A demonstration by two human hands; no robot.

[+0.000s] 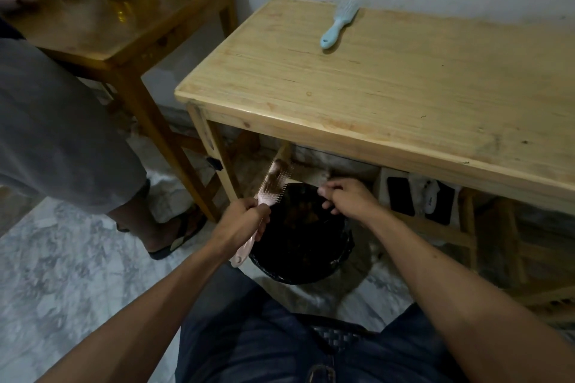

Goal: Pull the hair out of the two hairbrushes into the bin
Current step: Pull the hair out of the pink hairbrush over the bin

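gripping pink hairbrush in left hand, right hand over bin

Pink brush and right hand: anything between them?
In the head view, nothing solid: the gap between the pink brush in the left hand and the right hand is open air over the black bin.

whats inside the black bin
The black-lined bin holds a brownish clump, apparently hair, near the middle. The rest is too dark to read, and the right hand covers part of the far rim.
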